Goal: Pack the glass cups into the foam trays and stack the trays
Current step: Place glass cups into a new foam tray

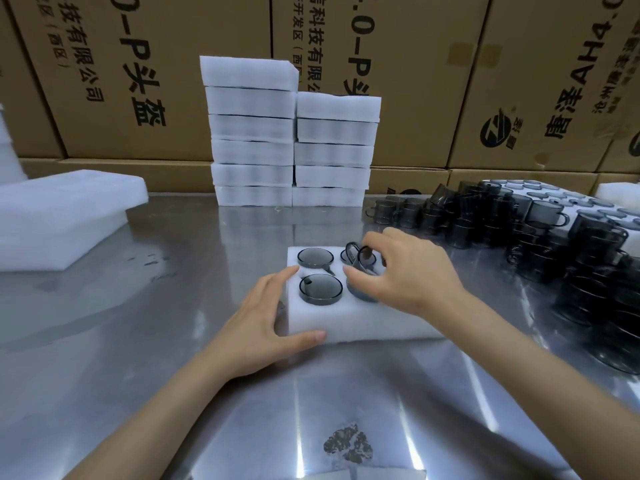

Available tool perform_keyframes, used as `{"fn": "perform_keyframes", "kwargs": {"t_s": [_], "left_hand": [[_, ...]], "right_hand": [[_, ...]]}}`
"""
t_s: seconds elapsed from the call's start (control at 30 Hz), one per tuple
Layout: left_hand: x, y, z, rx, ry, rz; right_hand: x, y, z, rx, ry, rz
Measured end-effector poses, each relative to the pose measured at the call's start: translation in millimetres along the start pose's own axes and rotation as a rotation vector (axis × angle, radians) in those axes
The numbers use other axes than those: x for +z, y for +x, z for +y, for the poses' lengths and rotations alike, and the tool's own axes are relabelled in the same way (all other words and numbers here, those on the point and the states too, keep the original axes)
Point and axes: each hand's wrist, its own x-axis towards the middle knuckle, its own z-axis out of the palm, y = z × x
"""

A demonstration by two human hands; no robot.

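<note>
White foam tray (346, 323) sits mid-worktop (173, 341), four round pockets; smoky grey glass cups seated rim-up in the far-left pocket (315, 260) and near-left pocket (320, 288); left hand (256, 327) spread flat against the tray's left edge, thumb along the near wall; right hand (405, 271) pinches a tilted cup (360, 261) over the right-side pockets; loose cups (519, 230) piled at right; two stacks of filled trays (291, 147) stand behind, in front of cardboard boxes (415, 64).
</note>
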Motion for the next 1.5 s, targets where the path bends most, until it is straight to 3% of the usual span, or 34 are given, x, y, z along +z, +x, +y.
{"fn": "perform_keyframes", "kwargs": {"t_s": [0.23, 0.6, 0.7, 0.87, 1.0, 1.13, 1.27, 1.5], "left_hand": [[-0.8, -0.4, 0.2, 0.007, 0.013, -0.004], [-1.4, -3.2, 4.9, 0.059, 0.059, -0.010], [-3.3, -6.6, 8.0, 0.119, 0.082, 0.016], [-7.3, -5.6, 31.3, 0.317, 0.214, 0.154], [-1.1, 7.0, 63.9, 0.466, 0.342, 0.103], [8.0, 20.3, 70.5, 0.470, 0.521, 0.023], [11.9, 18.6, 65.9, 0.450, 0.495, 0.026], [18.4, 8.5, 66.3, 0.436, 0.508, 0.038]], "right_hand": [[-10.1, 14.5, 6.3, -0.101, -0.029, -0.191], [-10.3, 13.1, 8.2, -0.078, -0.108, -0.253], [-13.8, 2.5, 17.4, -0.001, 0.057, -0.247], [-12.5, -24.1, 32.9, 0.047, 0.424, 0.010], [2.3, -39.7, 27.0, -0.016, 0.514, 0.006], [13.1, -44.1, 20.7, -0.061, 0.505, -0.001], [13.8, -47.4, 18.2, -0.061, 0.401, 0.025], [12.6, -52.1, 8.1, -0.091, 0.199, -0.070]]}}
